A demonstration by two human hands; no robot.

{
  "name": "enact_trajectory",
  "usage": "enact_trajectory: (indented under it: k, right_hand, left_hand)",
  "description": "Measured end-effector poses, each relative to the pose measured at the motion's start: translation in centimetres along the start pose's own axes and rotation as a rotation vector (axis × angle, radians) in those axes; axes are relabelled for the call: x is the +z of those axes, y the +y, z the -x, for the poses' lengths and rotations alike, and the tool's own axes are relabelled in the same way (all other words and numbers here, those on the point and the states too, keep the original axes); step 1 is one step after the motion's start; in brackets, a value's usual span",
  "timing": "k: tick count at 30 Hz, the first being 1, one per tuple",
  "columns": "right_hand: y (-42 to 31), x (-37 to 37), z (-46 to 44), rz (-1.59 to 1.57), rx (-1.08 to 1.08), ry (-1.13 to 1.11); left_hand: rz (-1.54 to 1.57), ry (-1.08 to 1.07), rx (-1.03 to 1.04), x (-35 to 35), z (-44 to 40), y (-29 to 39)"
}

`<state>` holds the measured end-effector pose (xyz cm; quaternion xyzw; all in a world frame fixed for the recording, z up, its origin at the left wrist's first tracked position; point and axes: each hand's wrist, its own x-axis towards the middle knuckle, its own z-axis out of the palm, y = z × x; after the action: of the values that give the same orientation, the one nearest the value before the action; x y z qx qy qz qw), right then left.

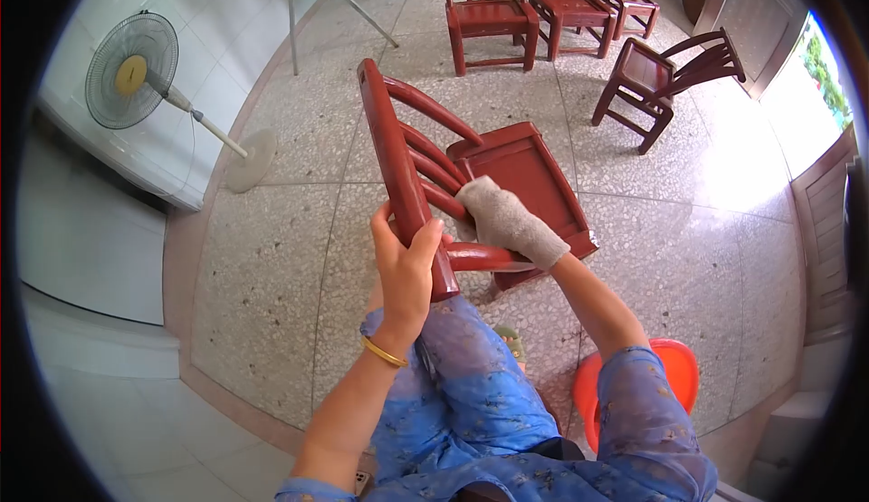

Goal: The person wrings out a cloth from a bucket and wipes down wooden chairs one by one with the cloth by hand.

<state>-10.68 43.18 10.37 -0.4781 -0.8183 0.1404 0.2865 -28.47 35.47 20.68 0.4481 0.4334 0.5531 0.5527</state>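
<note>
A dark red wooden chair (529,172) is tilted back toward me, its backrest close to my knees. My left hand (405,262) is closed around the lower part of the chair's top rail, thumb on the near side. A grey cloth glove or mitt (511,221) covers my right hand (498,212). That hand is closed at the curved back slats, by the rear edge of the seat; its fingertips are hidden behind the cloth and slats.
Several matching red chairs (493,18) stand at the back, with another chair (647,76) at the right near the bright doorway. A standing fan (136,72) is at the left wall. A red plastic basin (674,366) sits by my right side.
</note>
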Motion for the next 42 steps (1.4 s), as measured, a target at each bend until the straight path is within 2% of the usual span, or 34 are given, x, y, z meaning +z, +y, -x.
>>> enact_trajectory:
  k: [1,2,4,5,6,8,9,10,12,13,15,16,18,20,21,26,27,28,30,31,33,34,36,38,42]
  right_hand:
    - [-1.5,-2.0,-0.6,0.139,0.093,-0.195]
    - [-3.9,-4.7,-1.3,0.14,0.091,-0.2]
    - [-9.5,-10.2,-2.8,0.264,0.275,-0.316]
    - [-10.8,-11.3,-3.5,0.327,0.368,-0.37]
    - [-11.1,-11.1,-4.2,0.33,0.369,-0.368]
    - [-11.7,-11.4,-5.3,0.427,0.137,-0.087]
    - [-11.9,-12.3,-4.6,0.406,-0.029,0.096]
    - [-12.3,-11.9,-4.7,0.278,-0.051,0.183]
    - [-5.8,-2.8,-7.4,0.176,-0.171,0.576]
    - [-4.8,-1.9,-7.9,0.169,-0.166,0.574]
    - [-2.8,-0.6,-8.4,-0.048,-0.257,0.322]
    - [-1.3,0.7,-7.7,-0.058,-0.253,0.317]
    - [2.9,3.6,-5.9,-0.191,0.04,0.148]
    - [7.7,8.9,-4.5,-0.733,0.755,0.053]
    - [7.7,8.4,-4.0,-0.733,0.752,0.062]
    - [3.6,3.3,-0.9,-0.045,0.131,0.051]
    - [4.4,4.9,-1.6,-0.263,0.306,0.011]
    - [3.2,4.0,-2.2,-0.252,0.303,0.017]
    - [-0.8,1.0,-3.4,-0.056,0.073,0.154]
    - [-2.0,0.2,-4.3,-0.05,0.076,0.158]
    - [-3.9,-1.4,-6.6,-0.11,-0.115,0.138]
    - [-4.5,-1.9,-7.3,-0.105,-0.115,0.14]
    - [-5.5,-2.9,-8.3,-0.117,-0.214,0.24]
    - [-6.3,-3.8,-7.9,-0.138,-0.193,0.237]
    - [-3.5,-1.6,-6.6,-0.233,-0.134,0.203]
  left_hand:
    - [0.004,0.004,0.0,-0.1,-0.1,-0.1]
    - [0.011,0.001,-0.005,-0.1,-0.1,-0.1]
    - [0.021,-0.001,-0.012,-0.2,-0.1,-0.3]
    - [0.009,0.001,-0.008,-0.4,-0.1,-0.3]
    - [-0.003,0.002,-0.004,-0.4,-0.2,-0.4]
    - [-0.011,0.013,0.0,-0.2,-0.1,-0.2]
    - [-0.023,0.028,0.002,-0.1,-0.1,-0.1]
    - [-0.027,0.024,-0.001,-0.1,0.0,0.2]
    - [0.004,-0.006,-0.051,-0.1,0.1,0.7]
    - [-0.001,-0.004,-0.058,-0.4,0.1,0.6]
    - [-0.012,-0.016,-0.024,-0.7,0.1,0.5]
    - [-0.017,-0.01,-0.032,-0.6,0.3,0.4]
    - [0.007,-0.026,-0.015,0.1,0.2,0.3]
    - [0.008,-0.019,-0.012,0.4,0.2,0.6]
    - [0.012,-0.023,-0.016,0.4,0.1,0.6]
    - [0.038,-0.043,-0.003,0.2,0.1,0.4]
    - [0.037,-0.038,0.003,0.2,0.0,0.3]
    - [0.034,-0.031,0.005,0.1,0.0,0.3]
    - [0.042,-0.03,-0.002,0.1,0.0,0.3]
    - [0.043,-0.024,-0.013,0.1,0.0,0.3]
    - [0.038,-0.033,-0.015,0.0,0.0,0.3]
    - [0.027,-0.035,-0.022,-0.1,0.0,0.3]
    - [0.031,-0.032,-0.017,-0.2,0.0,0.1]
    - [0.035,-0.024,-0.026,-0.1,-0.2,-0.1]
    - [0.035,-0.028,-0.017,-0.1,0.1,0.3]
